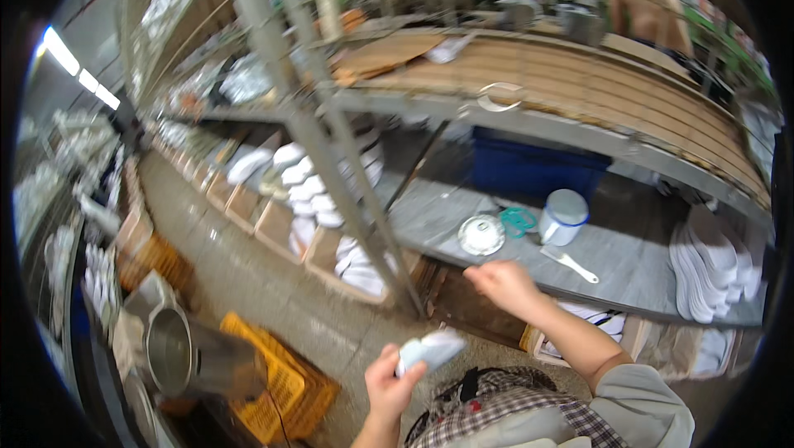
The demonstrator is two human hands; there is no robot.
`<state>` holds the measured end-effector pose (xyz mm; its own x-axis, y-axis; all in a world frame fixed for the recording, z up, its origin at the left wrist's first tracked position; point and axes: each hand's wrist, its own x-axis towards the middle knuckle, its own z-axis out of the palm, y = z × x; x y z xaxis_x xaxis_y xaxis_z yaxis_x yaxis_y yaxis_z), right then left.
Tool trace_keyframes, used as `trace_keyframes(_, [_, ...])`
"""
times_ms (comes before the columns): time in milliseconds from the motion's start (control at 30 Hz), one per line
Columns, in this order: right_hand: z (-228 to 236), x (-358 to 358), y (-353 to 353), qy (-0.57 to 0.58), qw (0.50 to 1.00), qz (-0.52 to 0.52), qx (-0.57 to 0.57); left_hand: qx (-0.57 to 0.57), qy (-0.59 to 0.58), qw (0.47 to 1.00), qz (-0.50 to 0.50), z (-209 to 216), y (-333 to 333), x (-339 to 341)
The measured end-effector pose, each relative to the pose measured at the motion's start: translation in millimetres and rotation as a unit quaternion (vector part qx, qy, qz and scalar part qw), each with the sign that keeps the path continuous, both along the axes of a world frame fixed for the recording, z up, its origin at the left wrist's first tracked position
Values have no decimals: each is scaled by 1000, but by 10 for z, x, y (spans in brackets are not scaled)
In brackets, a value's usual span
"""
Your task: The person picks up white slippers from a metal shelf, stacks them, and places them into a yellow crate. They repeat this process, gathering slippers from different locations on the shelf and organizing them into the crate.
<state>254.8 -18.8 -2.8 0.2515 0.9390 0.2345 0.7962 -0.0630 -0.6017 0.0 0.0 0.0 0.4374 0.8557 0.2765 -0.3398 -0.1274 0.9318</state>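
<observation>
My left hand (pixel 389 386) is closed round a pale blue-grey and white piece (pixel 428 352), low over the floor in front of my body. Motion smears the piece, so its exact kind does not show. My right hand (pixel 504 287) is raised beside the front edge of the grey bench (pixel 628 270), fingers curled together; whatever they may hold is hidden. Close to it on the bench lie a white lid (pixel 481 235), teal-handled scissors (pixel 518 221) and a white brush (pixel 569 264). Behind the brush stands a white mug (pixel 564 218) with a blue rim.
Stacked white insoles (pixel 710 262) stand at the bench's right end, and a blue bin (pixel 538 163) at its back. A metal post (pixel 331 142) rises left of it. Yellow crates (pixel 289 390) and a metal bucket (pixel 175 353) occupy the lower left. Another person (pixel 649 6) is beyond the shelf.
</observation>
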Motion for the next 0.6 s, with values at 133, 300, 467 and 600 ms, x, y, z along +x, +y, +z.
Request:
trace_keyframes(133, [52,-127,-122,112,990,-32,83,-87,-95,991,37,94,-104,-181])
trace_keyframes(300, [-40,-340,-110,33,985,37,166,-14,-109,993,43,131,20,-442])
trace_keyframes(467, [-70,-342,-161,32,989,81,117,110,-110,988,18,157,105,-550])
trace_keyframes(600, [-102,-360,-189,22,990,93,101,118,-86,989,19,153,91,-607])
